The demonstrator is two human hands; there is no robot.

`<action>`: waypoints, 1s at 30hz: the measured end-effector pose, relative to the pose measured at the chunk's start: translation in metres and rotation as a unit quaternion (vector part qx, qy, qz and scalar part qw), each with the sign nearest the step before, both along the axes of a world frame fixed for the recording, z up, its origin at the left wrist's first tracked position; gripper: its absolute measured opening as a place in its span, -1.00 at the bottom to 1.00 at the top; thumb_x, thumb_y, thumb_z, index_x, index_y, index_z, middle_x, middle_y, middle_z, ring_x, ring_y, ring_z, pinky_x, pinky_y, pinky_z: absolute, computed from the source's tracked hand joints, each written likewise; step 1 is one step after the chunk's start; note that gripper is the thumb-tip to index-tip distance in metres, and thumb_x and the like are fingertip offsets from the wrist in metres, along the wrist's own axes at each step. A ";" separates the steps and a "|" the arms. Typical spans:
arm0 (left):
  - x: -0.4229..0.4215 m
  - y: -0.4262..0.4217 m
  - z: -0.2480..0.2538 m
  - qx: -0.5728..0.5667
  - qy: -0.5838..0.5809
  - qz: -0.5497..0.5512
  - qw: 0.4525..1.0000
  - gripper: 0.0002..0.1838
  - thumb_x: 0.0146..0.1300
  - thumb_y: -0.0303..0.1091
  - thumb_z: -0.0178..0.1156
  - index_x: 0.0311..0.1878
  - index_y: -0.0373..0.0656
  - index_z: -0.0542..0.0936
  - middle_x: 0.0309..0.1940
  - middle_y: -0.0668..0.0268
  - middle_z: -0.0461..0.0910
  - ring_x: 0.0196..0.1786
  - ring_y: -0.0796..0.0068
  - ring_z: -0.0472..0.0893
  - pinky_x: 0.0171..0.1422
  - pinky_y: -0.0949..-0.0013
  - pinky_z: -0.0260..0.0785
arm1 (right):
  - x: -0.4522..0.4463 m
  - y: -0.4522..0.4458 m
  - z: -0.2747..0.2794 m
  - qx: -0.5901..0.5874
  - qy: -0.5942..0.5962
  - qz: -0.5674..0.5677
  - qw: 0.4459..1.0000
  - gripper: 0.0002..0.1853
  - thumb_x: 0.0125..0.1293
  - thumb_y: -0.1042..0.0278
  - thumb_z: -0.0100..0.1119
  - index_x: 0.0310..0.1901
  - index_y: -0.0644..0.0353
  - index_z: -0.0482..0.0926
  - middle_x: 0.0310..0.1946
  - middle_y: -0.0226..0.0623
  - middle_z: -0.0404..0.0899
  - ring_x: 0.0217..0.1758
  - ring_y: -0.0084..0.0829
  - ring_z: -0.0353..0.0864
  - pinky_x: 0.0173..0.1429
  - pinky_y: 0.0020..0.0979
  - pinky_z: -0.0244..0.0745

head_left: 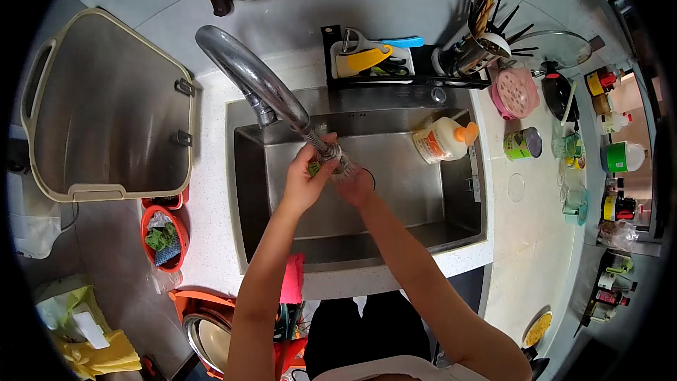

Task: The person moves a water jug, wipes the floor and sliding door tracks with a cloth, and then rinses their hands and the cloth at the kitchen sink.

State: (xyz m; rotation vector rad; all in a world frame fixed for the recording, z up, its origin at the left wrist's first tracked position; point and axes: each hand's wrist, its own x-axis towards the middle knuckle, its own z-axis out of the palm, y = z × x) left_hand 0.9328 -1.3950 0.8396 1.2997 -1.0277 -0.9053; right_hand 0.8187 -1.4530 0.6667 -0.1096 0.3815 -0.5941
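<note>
Over the steel sink (416,222) my left hand (308,178) is closed just below the faucet (271,85) and its springy hose end. A small bit of green shows at its fingers; what it is I cannot make out. Close beside it, under the spout, is my right hand (355,187), with clear water or something glassy over its fingers. Splash and blur hide whether those fingers are closed. A white bottle with an orange cap (446,140) leans in the sink's far right corner.
Behind the sink stands a black rack (409,83) with a yellow-handled peeler and other tools. A utensil holder (479,53), a pink strainer (516,92) and a can (523,143) are to the right. A large tub (113,113) and an orange basket (164,238) lie left.
</note>
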 end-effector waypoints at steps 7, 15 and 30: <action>-0.005 0.018 -0.027 -0.015 0.197 0.082 0.977 -0.64 0.27 -0.39 -0.01 0.13 -0.20 0.35 -0.04 0.34 0.46 -0.03 0.59 0.44 0.04 0.51 0.26 | -0.001 0.007 0.018 0.024 -0.015 0.014 1.000 -0.67 0.32 0.30 -0.18 0.06 0.26 0.32 -0.02 -0.24 0.41 0.05 -0.31 0.39 0.15 -0.31 0.31; -0.043 0.012 -0.157 0.170 0.548 0.119 0.811 -0.53 0.23 0.05 -0.01 0.04 -0.11 0.38 -0.13 0.31 0.49 -0.08 0.41 0.46 -0.06 0.35 0.31 | -0.014 0.029 0.011 0.164 0.055 -0.027 0.985 -0.69 0.34 0.23 -0.15 0.02 0.21 0.36 0.01 -0.28 0.41 0.12 -0.32 0.35 0.19 -0.31 0.28; -0.066 0.014 -0.144 0.134 0.311 0.250 0.907 -0.79 0.24 -0.35 0.07 -0.21 -0.30 0.57 -0.35 0.37 0.57 -0.36 0.53 0.48 -0.23 0.47 0.33 | 0.009 -0.005 0.003 -0.005 0.251 0.168 0.953 -0.78 0.26 0.32 -0.12 -0.15 0.21 0.44 -0.24 -0.22 0.52 -0.29 -0.34 0.53 -0.15 -0.39 0.46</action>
